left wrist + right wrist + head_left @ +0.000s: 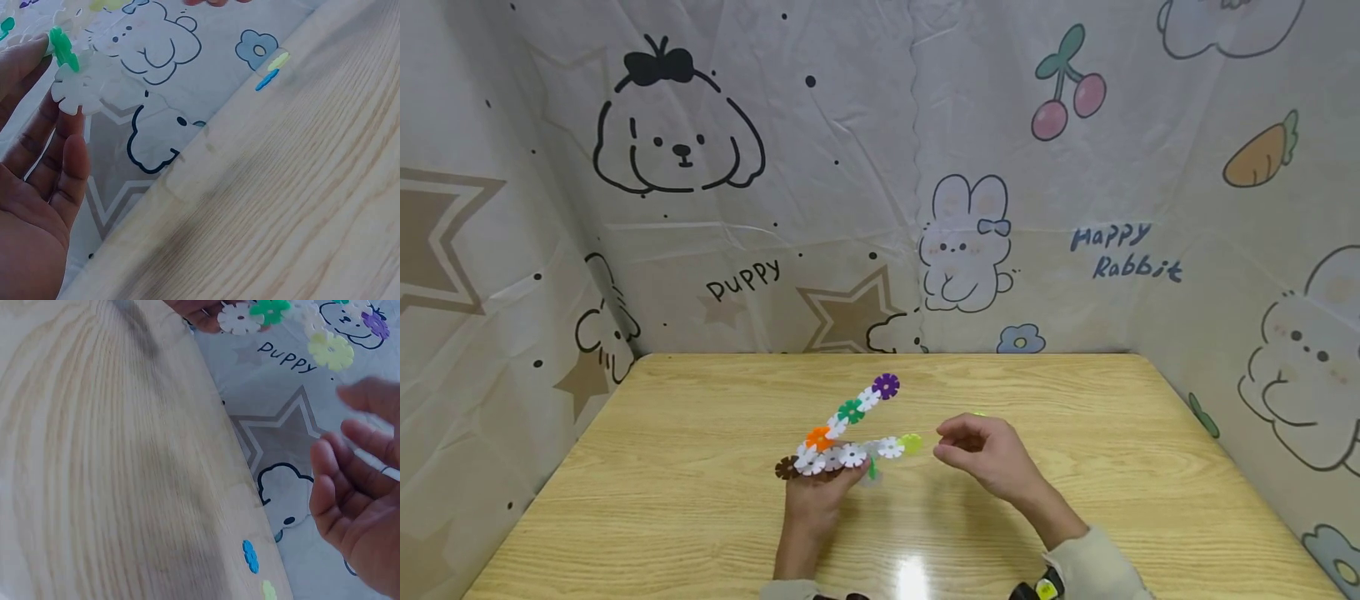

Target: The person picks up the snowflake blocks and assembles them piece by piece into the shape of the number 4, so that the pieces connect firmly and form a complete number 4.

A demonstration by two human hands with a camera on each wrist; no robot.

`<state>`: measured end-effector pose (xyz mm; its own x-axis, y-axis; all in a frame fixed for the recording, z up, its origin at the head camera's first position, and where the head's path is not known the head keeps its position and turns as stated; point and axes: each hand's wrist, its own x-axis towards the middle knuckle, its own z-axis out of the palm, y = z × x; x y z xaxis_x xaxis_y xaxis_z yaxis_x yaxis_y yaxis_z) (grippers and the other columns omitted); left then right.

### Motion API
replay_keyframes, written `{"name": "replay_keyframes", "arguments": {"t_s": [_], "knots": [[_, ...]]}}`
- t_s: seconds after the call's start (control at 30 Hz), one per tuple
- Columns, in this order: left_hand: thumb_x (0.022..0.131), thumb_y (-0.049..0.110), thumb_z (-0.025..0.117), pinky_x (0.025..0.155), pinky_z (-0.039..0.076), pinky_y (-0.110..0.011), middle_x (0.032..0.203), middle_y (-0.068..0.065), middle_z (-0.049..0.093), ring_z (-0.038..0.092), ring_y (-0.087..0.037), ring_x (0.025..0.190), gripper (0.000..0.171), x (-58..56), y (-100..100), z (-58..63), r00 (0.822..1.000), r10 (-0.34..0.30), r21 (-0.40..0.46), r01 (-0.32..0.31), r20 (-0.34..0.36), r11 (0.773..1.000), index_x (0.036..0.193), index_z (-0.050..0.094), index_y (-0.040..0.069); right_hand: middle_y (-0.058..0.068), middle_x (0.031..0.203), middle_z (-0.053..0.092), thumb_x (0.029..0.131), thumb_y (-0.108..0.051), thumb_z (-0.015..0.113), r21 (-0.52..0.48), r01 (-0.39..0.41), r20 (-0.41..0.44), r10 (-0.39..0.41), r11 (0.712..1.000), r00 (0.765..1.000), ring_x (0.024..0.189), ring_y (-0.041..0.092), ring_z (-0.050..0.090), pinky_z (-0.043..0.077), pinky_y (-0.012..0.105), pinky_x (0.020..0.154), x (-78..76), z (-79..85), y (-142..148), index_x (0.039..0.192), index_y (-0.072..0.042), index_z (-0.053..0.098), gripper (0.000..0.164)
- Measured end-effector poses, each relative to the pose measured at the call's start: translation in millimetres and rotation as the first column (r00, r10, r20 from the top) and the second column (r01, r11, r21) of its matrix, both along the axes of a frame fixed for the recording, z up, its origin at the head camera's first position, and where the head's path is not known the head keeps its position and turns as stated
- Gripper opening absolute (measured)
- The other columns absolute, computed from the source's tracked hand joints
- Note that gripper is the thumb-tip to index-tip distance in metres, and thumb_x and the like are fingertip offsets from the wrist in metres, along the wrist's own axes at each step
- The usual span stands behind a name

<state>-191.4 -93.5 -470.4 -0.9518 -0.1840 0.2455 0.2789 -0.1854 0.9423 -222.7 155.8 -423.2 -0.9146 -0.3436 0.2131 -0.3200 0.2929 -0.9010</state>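
Observation:
My left hand (815, 506) grips a chain of interlocking flower-shaped plastic discs (853, 455), held over the table. Its two branches fork at the left, near a brown disc (787, 467). The upper branch passes an orange disc (818, 438) and a green disc (851, 411) to a purple disc (886, 386). White discs fill the lower one, which ends in a yellow-green disc (911, 442). In the left wrist view, the thumb is at another green disc (62, 49). My right hand (992, 460), fingers loosely bent and holding nothing, hovers just right of the yellow-green disc.
On the wooden table (700, 417) lie a loose blue disc (250, 556) and a loose yellow disc (269, 590), toward the far edge beyond the right hand. Printed cloth (850, 167) with cartoon animals hangs behind the table and along its sides.

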Motion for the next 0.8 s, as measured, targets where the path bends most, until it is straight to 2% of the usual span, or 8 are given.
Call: {"name": "replay_keyframes", "arguments": {"t_s": [0.2, 0.43, 0.63, 0.8], "knots": [[0.075, -0.013, 0.079, 0.076, 0.056, -0.028, 0.088, -0.004, 0.071, 0.068, -0.014, 0.082, 0.031, -0.8, -3.4, -0.4, 0.999, -0.002, -0.005, 0.002, -0.033, 1.000, 0.100, 0.061, -0.014, 0.004, 0.093, 0.070, 0.090, -0.012, 0.076, 0.073, 0.110, -0.013, -0.109, 0.991, 0.994, 0.081, 0.019, 0.064, 0.053, 0.028, 0.067, -5.4, 2.6, 7.6, 0.107, 0.000, 0.071, 0.021], [0.075, -0.014, 0.079, 0.076, 0.056, -0.028, 0.088, -0.003, 0.071, 0.068, -0.014, 0.082, 0.031, -0.4, -5.3, 0.6, 0.998, -0.004, -0.016, 0.003, -0.055, 1.000, 0.100, 0.061, -0.015, 0.002, 0.091, 0.070, 0.091, -0.011, 0.074, 0.191, 0.245, -0.045, -0.241, 0.950, 0.969, 0.080, 0.017, 0.063, 0.051, 0.029, 0.065, -17.7, -1.3, 19.7, 0.106, -0.002, 0.072, 0.018], [0.073, -0.016, 0.079, 0.072, 0.055, -0.025, 0.085, 0.000, 0.070, 0.065, -0.012, 0.077, 0.030, 1.0, -4.4, 1.5, 0.998, -0.010, -0.015, 0.009, -0.068, 1.000, 0.097, 0.061, -0.017, 0.003, 0.091, 0.071, 0.090, -0.010, 0.073, 0.262, 0.276, -0.095, -0.260, 0.925, 0.961, 0.079, 0.017, 0.065, 0.052, 0.031, 0.067, -27.6, -6.9, 25.4, 0.105, 0.000, 0.072, 0.018], [0.073, -0.014, 0.080, 0.071, 0.055, -0.026, 0.086, -0.002, 0.070, 0.065, -0.013, 0.077, 0.031, 2.2, -3.2, 3.0, 0.999, -0.011, -0.023, 0.010, -0.051, 1.000, 0.098, 0.062, -0.015, 0.001, 0.086, 0.070, 0.088, -0.010, 0.074, 0.296, 0.274, -0.086, -0.260, 0.915, 0.962, 0.078, 0.017, 0.064, 0.053, 0.032, 0.068, -35.2, -11.6, 25.9, 0.104, 0.003, 0.072, 0.020]]}}
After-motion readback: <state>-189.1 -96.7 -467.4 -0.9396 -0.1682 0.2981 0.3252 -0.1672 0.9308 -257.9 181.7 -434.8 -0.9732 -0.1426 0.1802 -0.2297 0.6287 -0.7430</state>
